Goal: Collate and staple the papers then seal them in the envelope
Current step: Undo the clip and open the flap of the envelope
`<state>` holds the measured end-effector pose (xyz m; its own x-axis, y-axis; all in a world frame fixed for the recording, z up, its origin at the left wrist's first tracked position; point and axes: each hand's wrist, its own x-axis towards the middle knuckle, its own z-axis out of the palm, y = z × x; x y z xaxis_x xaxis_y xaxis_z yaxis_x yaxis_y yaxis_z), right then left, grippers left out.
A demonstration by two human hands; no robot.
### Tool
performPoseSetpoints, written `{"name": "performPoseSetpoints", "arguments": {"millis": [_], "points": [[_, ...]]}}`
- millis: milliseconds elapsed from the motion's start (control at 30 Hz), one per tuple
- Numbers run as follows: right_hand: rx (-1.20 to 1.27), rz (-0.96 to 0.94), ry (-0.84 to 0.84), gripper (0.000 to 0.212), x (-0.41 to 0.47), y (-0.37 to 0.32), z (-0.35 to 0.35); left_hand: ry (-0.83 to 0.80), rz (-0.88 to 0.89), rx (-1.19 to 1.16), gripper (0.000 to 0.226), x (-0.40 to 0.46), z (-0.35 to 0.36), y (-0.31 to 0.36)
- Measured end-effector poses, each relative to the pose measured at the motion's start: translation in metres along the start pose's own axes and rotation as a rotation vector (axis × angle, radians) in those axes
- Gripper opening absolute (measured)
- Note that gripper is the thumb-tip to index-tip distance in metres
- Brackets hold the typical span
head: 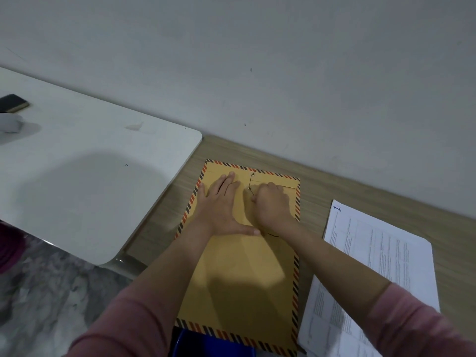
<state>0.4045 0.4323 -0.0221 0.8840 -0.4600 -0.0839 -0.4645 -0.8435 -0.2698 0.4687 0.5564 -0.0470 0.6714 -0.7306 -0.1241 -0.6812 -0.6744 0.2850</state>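
The envelope (247, 266) is being pinned flat by the straight-fingered left hand (221, 202) while the string (251, 185) is being pinched by the right hand (273, 202), best wound taut

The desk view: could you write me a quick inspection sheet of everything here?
Surface: wooden desk against a grey wall, with a white table adjoining.
Job's things: brown envelope with striped border lies flat; its string runs between the clasps. Printed papers lie right of it, outside.
Clutter: dark block on the white table; blue object at the near edge.
Hands: left hand presses flat on the envelope; right hand curls by the string.
Cables: nothing seen.
Surroundings: marbled floor.
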Motion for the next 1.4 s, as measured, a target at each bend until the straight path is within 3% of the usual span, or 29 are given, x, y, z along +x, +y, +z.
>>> {"name": "performPoseSetpoints", "arguments": {"millis": [133, 300, 400, 533, 633, 767, 800, 967, 1067, 1200, 1400], "points": [[-0.124, -0.001, -0.043, 0.036, -0.003, -0.002, 0.002, 0.008, 0.004, -0.006, 0.14, -0.001, 0.0, 0.0], [0.243, 0.059, -0.049, 0.005, -0.001, 0.012, -0.014, 0.009, 0.001, 0.003, 0.141, 0.0, 0.0, 0.0], [0.342, 0.098, -0.064, 0.018, -0.011, 0.016, -0.02, 0.01, 0.0, 0.005, 0.141, 0.0, 0.001, -0.001], [0.349, 0.212, -0.079, 0.016, -0.01, 0.015, -0.01, 0.004, -0.002, 0.007, 0.14, 0.0, 0.0, 0.0], [0.188, 0.201, -0.139, 0.017, -0.011, 0.005, -0.008, -0.003, -0.004, 0.006, 0.139, -0.001, -0.001, 0.001], [-0.091, 0.136, -0.239, 0.072, -0.019, -0.005, -0.011, -0.013, 0.0, 0.008, 0.137, -0.001, -0.003, 0.003], [-0.074, 0.129, -0.231, 0.073, -0.02, -0.003, -0.012, -0.009, -0.002, 0.003, 0.138, -0.001, -0.003, 0.003], [0.276, 0.067, -0.065, 0.015, -0.01, 0.008, -0.021, -0.013, -0.006, -0.009, 0.14, -0.002, -0.002, 0.002], [0.278, 0.088, -0.036, 0.016, 0.001, 0.009, -0.027, -0.069, 0.029, -0.034, 0.136, -0.001, -0.007, -0.002], [0.188, 0.04, -0.171, 0.012, 0.012, 0.007, -0.03, -0.23, 0.09, -0.057, 0.126, 0.001, -0.022, -0.014], [0.362, -0.107, -0.268, 0.015, 0.027, -0.013, -0.033, -0.113, -0.005, -0.001, 0.136, -0.007, -0.012, -0.019]]}}
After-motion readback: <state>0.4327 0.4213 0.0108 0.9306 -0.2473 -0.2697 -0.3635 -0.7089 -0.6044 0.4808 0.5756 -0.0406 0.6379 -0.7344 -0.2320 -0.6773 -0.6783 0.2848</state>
